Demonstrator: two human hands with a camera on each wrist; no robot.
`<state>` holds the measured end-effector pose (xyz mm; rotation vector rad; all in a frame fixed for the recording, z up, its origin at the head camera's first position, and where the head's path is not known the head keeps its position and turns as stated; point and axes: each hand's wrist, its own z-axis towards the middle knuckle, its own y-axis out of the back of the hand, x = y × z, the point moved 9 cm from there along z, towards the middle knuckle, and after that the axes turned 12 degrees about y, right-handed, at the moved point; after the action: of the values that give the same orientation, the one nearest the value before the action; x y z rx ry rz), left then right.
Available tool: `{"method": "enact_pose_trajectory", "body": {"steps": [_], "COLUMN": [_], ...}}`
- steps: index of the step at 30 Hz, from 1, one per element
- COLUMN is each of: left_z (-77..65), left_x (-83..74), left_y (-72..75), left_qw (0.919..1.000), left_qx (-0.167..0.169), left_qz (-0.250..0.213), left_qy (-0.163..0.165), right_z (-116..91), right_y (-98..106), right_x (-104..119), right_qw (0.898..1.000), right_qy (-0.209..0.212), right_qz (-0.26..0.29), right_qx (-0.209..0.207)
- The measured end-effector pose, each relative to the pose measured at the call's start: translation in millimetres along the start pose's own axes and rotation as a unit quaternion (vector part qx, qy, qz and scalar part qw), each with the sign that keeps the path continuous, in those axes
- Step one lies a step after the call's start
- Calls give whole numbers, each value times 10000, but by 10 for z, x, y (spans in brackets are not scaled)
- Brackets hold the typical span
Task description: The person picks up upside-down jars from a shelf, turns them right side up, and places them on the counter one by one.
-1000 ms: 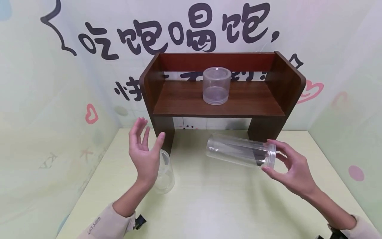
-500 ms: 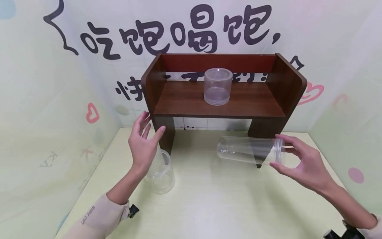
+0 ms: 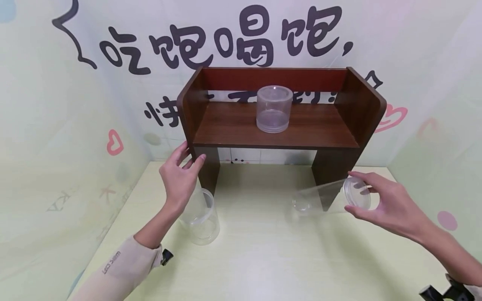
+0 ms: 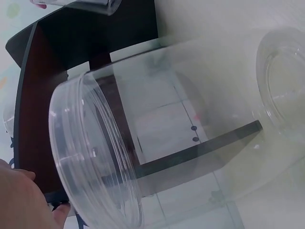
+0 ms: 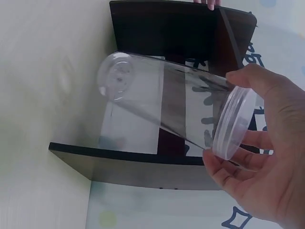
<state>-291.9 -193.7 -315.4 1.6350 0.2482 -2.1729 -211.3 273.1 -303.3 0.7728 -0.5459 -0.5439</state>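
As the tall jar (image 5: 157,95) hangs tilted above the surface (image 3: 256,259), before the right leg (image 3: 331,165) of the shelf (image 3: 226,125), we find its lid (image 5: 234,123) pinched between the thumb and fingers of the right hand (image 3: 393,207). Compared with the frame one second earlier, we record that it has shifted to the right, its lid turned more toward the head camera, its base now lower in that view than the lid. The left hand (image 3: 177,179), then apart from the shelf, now has its fingers and thumb to either side of the left leg (image 3: 211,169), holding it. We note a second jar (image 3: 205,225) upright on the surface beneath that hand; whether it is lidded we cannot tell. A third, short jar (image 3: 273,110) stands on the shelf. All three are smooth, transparent cylinders; the held lid is ridged and slightly cloudy. We find the shelf dark brown with rounded corners, the surface pale, and the backdrop (image 3: 124,100) whitish, printed with black characters (image 3: 254,20).
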Motion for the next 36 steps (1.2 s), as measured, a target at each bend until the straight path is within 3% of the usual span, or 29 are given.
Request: {"method": "enact_pose_trajectory", "body": {"steps": [5,15,23,36], "left_z": [13,28,34,8], "left_x": [-23,-31,-33,-83], "left_y": [9,31,33,32], "left_qw": [9998,9981,9969,9916], "left_qx": [-112,-327,-373,-512], "left_qz": [-11,133,-31,178], "left_qy": [-180,-512,-694,-1177], "right_z": [-14,-53,-100,-149], "right_y": [-43,-129,-181,-264], "right_x": [-58,-138,-244,-404], "right_qw": [9984,9927,9884,9777], "right_qy": [7,2,-133,-703], "right_qz": [-401,-924,-1050,-1024], "right_qx": [410,775,1089,1693]}}
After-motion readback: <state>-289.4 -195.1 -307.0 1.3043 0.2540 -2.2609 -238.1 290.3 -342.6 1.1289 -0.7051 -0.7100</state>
